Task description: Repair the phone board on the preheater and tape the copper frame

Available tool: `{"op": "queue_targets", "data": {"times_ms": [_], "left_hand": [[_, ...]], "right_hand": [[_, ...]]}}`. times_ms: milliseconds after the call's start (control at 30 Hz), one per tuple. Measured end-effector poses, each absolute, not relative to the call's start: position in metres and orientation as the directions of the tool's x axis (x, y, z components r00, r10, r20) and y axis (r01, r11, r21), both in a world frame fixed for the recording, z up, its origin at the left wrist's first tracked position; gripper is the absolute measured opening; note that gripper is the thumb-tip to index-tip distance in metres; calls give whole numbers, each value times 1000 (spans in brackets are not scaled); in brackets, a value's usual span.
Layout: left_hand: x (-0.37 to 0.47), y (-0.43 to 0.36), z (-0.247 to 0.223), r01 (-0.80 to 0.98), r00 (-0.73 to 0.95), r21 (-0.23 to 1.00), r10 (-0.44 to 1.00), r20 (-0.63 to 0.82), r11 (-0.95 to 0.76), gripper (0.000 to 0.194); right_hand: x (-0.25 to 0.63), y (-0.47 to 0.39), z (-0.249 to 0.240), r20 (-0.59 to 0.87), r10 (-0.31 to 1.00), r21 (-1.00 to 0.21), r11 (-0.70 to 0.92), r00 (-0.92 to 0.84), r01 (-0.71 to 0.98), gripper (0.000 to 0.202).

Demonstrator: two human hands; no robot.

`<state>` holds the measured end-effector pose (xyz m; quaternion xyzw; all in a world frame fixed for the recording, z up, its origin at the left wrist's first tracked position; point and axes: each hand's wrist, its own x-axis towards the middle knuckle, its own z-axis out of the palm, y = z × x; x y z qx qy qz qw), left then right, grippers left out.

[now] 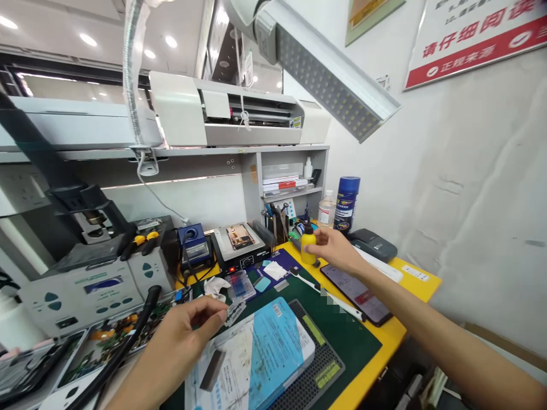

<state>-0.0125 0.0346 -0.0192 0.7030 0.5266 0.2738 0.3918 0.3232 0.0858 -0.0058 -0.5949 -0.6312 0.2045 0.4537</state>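
My left hand pinches a thin metal piece with cutouts between thumb and fingertips, just above the top left of a blue and white box. A small dark rectangular strip lies on that box. Farther back on the right, my right hand has its fingers around a yellow bottle with a black top, which is upright. A black phone and a white brush with black bristles lie beneath and beside my right forearm.
A device with a red light stands behind the green mat. Grey control units and a tray of small parts are on the left. A blue spray can stands at the back right. A lamp hangs overhead.
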Motion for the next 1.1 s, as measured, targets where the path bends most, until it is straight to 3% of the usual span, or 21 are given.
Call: {"op": "queue_targets", "data": {"times_ms": [167, 367, 467, 667, 1000, 1100], "left_hand": [[-9, 32, -20, 483, 215, 867, 976, 15, -120, 39], [-17, 38, -27, 543, 197, 831, 980, 15, -122, 45], [-17, 38, -27, 554, 246, 821, 969, 0, -140, 45], [-8, 30, -24, 516, 184, 837, 978, 98, -181, 41], [-16, 37, -28, 566, 296, 801, 955, 25, -197, 41], [-15, 35, -25, 568, 299, 801, 954, 13, -189, 41]], "right_hand": [[332, 128, -5, 236, 947, -711, 16, 216, 703, 32], [314, 153, -12, 314, 923, -495, -42, 224, 868, 28], [307, 166, -18, 318, 918, -479, -59, 236, 876, 29], [302, 184, -27, 308, 916, -424, -110, 258, 899, 26], [304, 185, -31, 255, 929, -375, -159, 266, 913, 37], [302, 173, -24, 329, 905, -365, -142, 270, 920, 47]]}}
